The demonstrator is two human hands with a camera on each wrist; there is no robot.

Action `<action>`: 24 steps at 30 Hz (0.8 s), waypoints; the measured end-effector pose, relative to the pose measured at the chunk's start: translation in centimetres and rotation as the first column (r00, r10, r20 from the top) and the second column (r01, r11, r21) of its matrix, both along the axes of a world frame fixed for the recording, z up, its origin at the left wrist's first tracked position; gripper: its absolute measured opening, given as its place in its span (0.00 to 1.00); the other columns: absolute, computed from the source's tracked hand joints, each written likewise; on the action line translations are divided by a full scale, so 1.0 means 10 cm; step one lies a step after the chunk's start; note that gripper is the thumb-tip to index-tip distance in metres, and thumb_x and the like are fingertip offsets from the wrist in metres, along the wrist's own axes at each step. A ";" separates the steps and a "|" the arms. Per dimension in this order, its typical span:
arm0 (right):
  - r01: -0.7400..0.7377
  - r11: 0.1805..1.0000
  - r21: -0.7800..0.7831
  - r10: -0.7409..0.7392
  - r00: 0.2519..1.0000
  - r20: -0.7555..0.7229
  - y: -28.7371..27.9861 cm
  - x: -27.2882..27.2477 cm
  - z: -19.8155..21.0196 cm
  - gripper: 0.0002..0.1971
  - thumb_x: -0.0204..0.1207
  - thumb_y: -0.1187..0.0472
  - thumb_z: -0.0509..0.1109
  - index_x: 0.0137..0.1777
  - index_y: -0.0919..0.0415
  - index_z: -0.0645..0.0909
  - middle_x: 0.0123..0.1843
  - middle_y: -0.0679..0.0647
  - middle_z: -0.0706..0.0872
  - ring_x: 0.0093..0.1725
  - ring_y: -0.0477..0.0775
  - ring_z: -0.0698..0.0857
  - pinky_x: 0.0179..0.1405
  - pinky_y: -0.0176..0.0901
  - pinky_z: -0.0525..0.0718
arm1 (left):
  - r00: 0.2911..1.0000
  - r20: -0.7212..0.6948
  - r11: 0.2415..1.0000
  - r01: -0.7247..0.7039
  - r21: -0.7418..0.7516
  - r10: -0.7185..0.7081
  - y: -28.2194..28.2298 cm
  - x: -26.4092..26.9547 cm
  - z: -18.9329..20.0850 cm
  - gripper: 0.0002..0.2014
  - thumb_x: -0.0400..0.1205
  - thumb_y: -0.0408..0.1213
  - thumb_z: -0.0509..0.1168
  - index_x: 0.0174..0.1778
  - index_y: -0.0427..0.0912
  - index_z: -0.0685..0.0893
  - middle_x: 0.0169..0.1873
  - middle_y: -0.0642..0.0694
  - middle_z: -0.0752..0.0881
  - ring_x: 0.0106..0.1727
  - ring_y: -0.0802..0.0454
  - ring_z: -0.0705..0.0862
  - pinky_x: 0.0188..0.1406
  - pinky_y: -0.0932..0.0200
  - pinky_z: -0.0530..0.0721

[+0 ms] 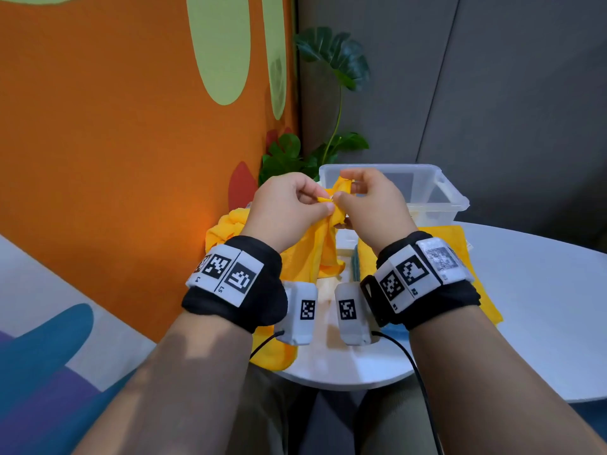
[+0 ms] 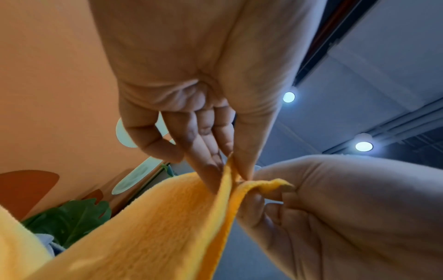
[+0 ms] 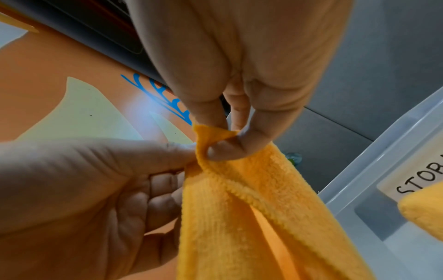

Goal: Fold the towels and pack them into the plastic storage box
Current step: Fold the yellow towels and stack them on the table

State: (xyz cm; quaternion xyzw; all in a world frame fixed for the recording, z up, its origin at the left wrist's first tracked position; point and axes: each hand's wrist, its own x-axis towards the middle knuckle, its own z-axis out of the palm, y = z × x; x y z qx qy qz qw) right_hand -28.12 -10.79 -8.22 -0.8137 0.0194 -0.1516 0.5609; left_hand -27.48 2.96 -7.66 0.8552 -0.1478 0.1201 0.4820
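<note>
Above table (image 1: 525, 290), both hands pinch vertically hanging towel (image 1: 315, 247).

I read "STOR" in black letters on a label (image 3: 417, 181) on the box (image 3: 374, 191); the rest is cut off. Blue writing on the wall (image 3: 165, 98) is not readable to me.

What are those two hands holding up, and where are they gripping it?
A yellow towel: left hand and right hand pinch its top edge, close together.
</note>
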 end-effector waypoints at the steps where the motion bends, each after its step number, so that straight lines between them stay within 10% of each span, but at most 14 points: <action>1: 0.005 1.000 0.013 -0.005 1.000 0.003 0.00 0.01 0.00 0.19 0.79 0.64 0.66 0.69 0.53 0.75 0.54 0.49 0.78 0.44 0.44 0.83 0.29 0.34 0.86 | 1.000 -0.009 1.000 0.013 -0.011 -0.013 0.00 -0.01 0.01 0.08 0.73 0.37 0.77 0.36 0.51 0.84 0.29 0.49 0.85 0.32 0.57 0.83 0.36 0.61 0.79; 8: 0.079 0.993 0.089 -0.079 0.997 -0.005 0.01 0.03 0.03 0.17 0.76 0.65 0.66 0.65 0.53 0.76 0.45 0.42 0.79 0.45 0.48 0.86 0.49 0.56 0.89 | 0.993 -0.058 0.993 0.094 -0.074 -0.099 -0.03 -0.07 0.04 0.04 0.73 0.33 0.77 0.42 0.43 0.90 0.38 0.48 0.91 0.43 0.55 0.90 0.50 0.57 0.88; 13: 0.081 0.985 0.149 -0.081 0.997 -0.007 0.03 0.02 0.04 0.15 0.74 0.64 0.67 0.58 0.50 0.73 0.53 0.52 0.84 0.47 0.52 0.87 0.51 0.58 0.87 | 0.994 -0.059 0.995 0.096 0.001 -0.095 -0.01 -0.04 0.03 0.11 0.78 0.30 0.68 0.47 0.49 0.92 0.41 0.59 0.88 0.42 0.67 0.84 0.44 0.73 0.79; 24: -0.047 0.999 0.014 0.045 0.996 0.072 0.03 -0.04 0.05 0.19 0.71 0.73 0.70 0.55 0.54 0.71 0.55 0.49 0.83 0.54 0.47 0.84 0.58 0.49 0.85 | 0.980 -0.144 0.990 0.134 -0.052 -0.140 0.09 0.00 0.01 0.23 0.79 0.20 0.54 0.51 0.46 0.91 0.53 0.53 0.88 0.45 0.68 0.88 0.35 0.74 0.77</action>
